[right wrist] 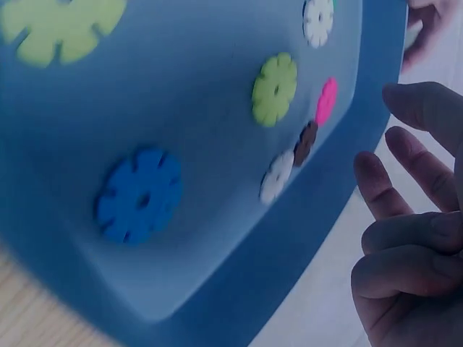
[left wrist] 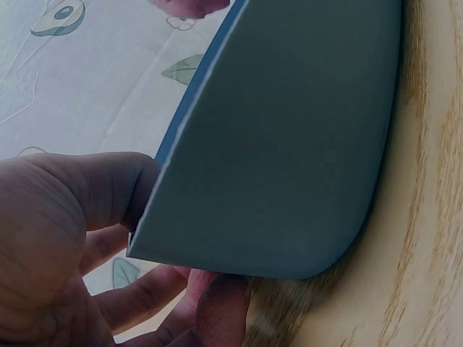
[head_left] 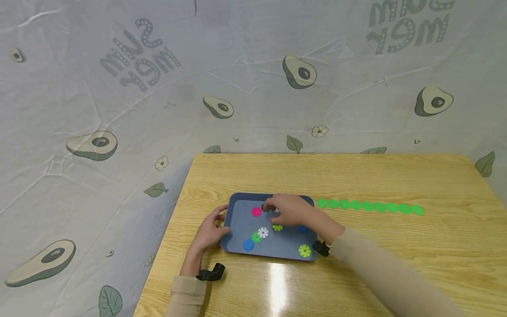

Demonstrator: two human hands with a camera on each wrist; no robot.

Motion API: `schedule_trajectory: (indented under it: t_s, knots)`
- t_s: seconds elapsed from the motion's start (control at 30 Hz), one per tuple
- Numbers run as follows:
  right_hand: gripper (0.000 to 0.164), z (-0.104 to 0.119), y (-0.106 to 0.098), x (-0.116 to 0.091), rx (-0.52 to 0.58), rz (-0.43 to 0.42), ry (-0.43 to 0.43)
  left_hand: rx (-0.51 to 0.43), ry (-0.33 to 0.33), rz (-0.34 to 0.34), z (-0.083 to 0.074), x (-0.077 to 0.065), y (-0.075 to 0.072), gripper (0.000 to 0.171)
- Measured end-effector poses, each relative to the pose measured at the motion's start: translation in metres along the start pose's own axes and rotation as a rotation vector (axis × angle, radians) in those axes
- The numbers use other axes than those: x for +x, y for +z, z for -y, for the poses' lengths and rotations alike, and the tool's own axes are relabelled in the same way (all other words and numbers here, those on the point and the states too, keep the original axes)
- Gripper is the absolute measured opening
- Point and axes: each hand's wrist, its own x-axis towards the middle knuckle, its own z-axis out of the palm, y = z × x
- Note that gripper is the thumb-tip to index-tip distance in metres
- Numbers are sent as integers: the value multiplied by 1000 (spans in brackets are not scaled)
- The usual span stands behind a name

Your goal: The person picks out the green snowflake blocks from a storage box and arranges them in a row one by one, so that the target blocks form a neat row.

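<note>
A shallow blue-grey tray lies on the table with several notched plastic discs in it. My left hand holds its left side; in the left wrist view the thumb is at the rim and fingers reach beneath. Over the tray's far part hovers my right hand, its fingers loosely bent and nothing visible between them. Close by are a brown disc, a white disc and a pink disc. A yellow-green disc and a blue disc lie flat, partly covered by the right hand and arm in the head view.
To the tray's right, a row of several green discs runs across the wooden table. Near the tray's front lie a blue disc, a green disc, a white disc and another yellow-green disc. A patterned cloth hangs behind.
</note>
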Motion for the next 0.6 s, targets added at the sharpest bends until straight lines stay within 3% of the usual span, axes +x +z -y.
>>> schedule_trajectory:
  t_s: [0.33, 0.6]
  knots:
    - [29, 25, 19, 22, -78, 116, -67, -6, -8, 1, -3, 0, 0, 72]
    - [30, 29, 33, 31, -169, 175, -74, 10, -16, 0, -6, -1, 0, 72]
